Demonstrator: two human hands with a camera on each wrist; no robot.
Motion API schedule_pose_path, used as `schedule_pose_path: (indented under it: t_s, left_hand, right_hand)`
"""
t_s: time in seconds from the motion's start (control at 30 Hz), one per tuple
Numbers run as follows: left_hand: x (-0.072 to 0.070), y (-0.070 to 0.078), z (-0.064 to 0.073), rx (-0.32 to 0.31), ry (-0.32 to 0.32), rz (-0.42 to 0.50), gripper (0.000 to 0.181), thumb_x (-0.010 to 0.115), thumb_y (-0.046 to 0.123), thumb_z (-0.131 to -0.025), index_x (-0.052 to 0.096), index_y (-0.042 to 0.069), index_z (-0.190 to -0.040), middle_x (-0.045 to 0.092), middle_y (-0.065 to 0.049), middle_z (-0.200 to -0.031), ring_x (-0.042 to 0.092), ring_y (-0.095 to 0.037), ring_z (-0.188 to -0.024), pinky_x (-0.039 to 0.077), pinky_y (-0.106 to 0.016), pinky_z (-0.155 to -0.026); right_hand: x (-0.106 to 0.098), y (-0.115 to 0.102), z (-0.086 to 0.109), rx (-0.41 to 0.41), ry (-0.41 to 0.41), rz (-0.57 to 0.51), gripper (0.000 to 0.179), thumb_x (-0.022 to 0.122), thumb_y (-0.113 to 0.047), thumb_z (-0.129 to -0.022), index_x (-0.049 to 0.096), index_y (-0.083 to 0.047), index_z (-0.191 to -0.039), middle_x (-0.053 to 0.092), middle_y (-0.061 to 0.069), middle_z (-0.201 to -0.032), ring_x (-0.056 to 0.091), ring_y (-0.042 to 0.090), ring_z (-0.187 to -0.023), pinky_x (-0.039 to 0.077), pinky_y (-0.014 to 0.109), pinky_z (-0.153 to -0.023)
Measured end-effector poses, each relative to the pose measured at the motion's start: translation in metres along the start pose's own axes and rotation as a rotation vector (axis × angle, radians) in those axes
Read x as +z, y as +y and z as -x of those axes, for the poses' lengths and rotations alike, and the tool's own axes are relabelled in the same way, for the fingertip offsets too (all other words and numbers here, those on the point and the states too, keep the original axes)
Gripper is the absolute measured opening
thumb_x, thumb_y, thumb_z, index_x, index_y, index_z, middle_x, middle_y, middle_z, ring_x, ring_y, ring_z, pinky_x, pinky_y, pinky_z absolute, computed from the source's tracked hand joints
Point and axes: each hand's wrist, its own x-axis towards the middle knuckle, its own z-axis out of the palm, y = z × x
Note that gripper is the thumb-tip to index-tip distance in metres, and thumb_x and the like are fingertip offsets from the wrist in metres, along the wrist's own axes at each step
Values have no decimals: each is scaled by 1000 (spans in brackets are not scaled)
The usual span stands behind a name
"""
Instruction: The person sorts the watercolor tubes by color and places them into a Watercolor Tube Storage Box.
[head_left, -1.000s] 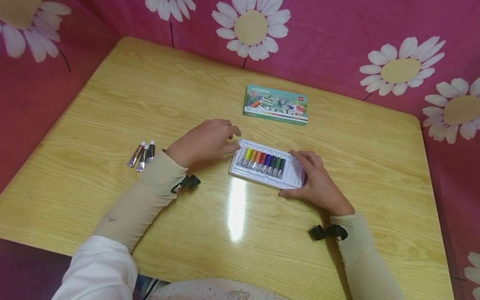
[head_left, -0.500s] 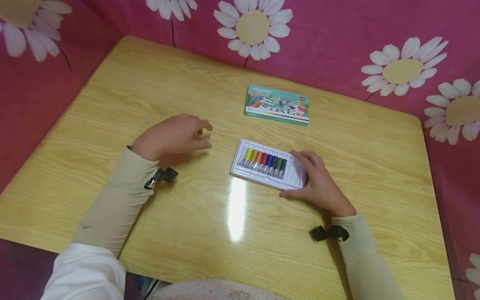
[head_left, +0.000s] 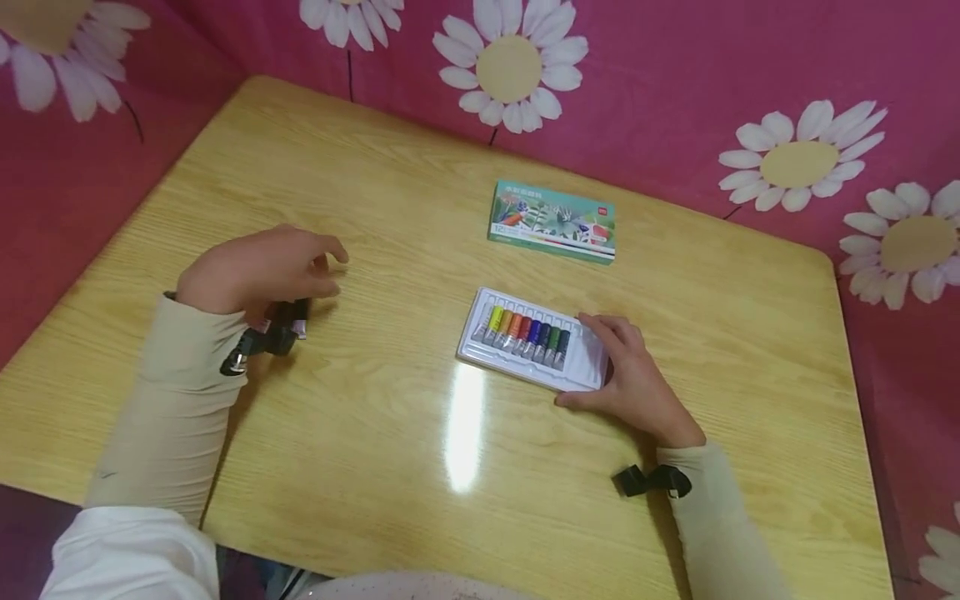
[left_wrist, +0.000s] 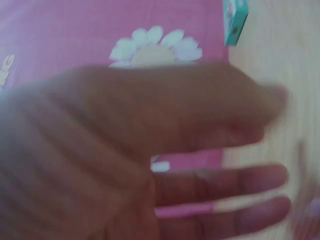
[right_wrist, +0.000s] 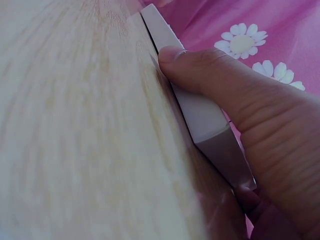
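Note:
In the head view, a white plastic tray (head_left: 587, 357) lies on the table with a row of small paint tubes (head_left: 525, 337) in it; its right end holds none. My right hand (head_left: 637, 383) grips that right end, thumb along the near edge and fingers at the far edge. The right wrist view shows the thumb (right_wrist: 200, 70) pressed on the tray's side wall (right_wrist: 202, 115). My left hand (head_left: 258, 265) hovers over the left of the table, fingers loosely bent, holding nothing. Loose paint tubes (head_left: 301, 320) lie beneath it, mostly hidden by the hand and the wrist camera.
A green printed paint box (head_left: 551, 221) lies flat behind the tray. The wooden table (head_left: 375, 450) meets a pink cloth (head_left: 652, 75) with white daisies at its back and sides. A light reflection shows on the tabletop in front of the tray.
My left hand has moved away from the tray's left end, leftward to above the loose tubes, covering most of them. My right hand keeps its grip on the tray. The head view has shifted slightly.

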Motion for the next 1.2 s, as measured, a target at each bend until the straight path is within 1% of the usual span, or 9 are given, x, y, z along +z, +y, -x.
schedule_pose_path:
  t_s: [0.13, 0.23, 0.33, 0.4, 0.6, 0.63, 0.7, 0.9, 1.2]
  left_hand:
    - [-6, -14, 8, -80, -47, 20, 50, 68, 17, -93, 54, 6, -140, 70, -18, -120, 66, -25, -91, 55, -44, -76]
    - [-8, -26, 12, -145, -65, 44, 51, 72, 18, -91, 53, 6, -136, 68, -18, -118, 63, -25, -87, 50, -40, -71]
    - [-8, -36, 14, -179, -63, 41, 50, 78, 20, -87, 54, 5, -128, 66, -15, -111, 60, -25, -85, 46, -35, -70]
    - [-8, -42, 14, -180, -55, 44, 49, 81, 20, -84, 55, 3, -121, 65, -14, -105, 58, -24, -87, 44, -33, -72]
    - [-3, -52, 11, -224, -127, 186, 43, 82, 15, -82, 52, 0, -110, 54, -7, -84, 52, -20, -68, 43, -33, -59]
    - [-3, -53, 10, -225, -133, 182, 42, 82, 16, -82, 54, 0, -108, 55, -6, -83, 52, -20, -68, 43, -33, -59]
    - [-3, -54, 9, -231, -146, 180, 40, 84, 17, -82, 56, 0, -105, 57, -5, -82, 53, -19, -69, 44, -32, -60]
    - [-4, -59, 8, -263, -190, 257, 33, 82, 15, -85, 60, 0, -103, 63, -3, -80, 57, -17, -71, 47, -31, -62]
    - [-5, -64, 6, -226, -198, 230, 22, 79, 13, -87, 65, 0, -98, 63, -2, -80, 56, -16, -71, 45, -29, -60]
  right_hand:
    - [1, 1, 2, -2, 7, 4, 119, 94, -58, -66, 34, -20, -162, 36, 12, -156, 34, 31, -142, 38, 60, -118]
    - [2, 0, 2, -9, 10, 7, 119, 94, -57, -66, 34, -19, -162, 36, 12, -156, 34, 31, -142, 38, 59, -118]
    - [2, 0, 1, -14, 9, 6, 119, 93, -57, -66, 34, -20, -162, 35, 12, -156, 34, 31, -142, 38, 59, -117]
    - [2, 0, 1, -15, 8, 9, 119, 93, -58, -66, 34, -20, -162, 35, 12, -157, 34, 31, -142, 38, 59, -117]
    - [3, 0, 0, -20, 9, 7, 119, 93, -58, -66, 34, -19, -162, 36, 12, -156, 34, 31, -142, 38, 60, -117]
    - [2, 0, 0, -20, 9, 5, 119, 93, -58, -66, 35, -19, -162, 36, 12, -156, 34, 31, -142, 38, 60, -117]
    - [2, 0, 0, -19, 9, 3, 118, 93, -58, -66, 35, -19, -162, 36, 12, -156, 34, 31, -142, 38, 60, -117]
    - [1, -1, 0, -13, 12, 17, 118, 93, -59, -66, 35, -20, -161, 35, 12, -157, 34, 32, -142, 38, 60, -118]
    - [1, 0, -1, -16, 16, 10, 118, 94, -57, -66, 35, -19, -161, 35, 13, -157, 34, 32, -142, 38, 61, -117]
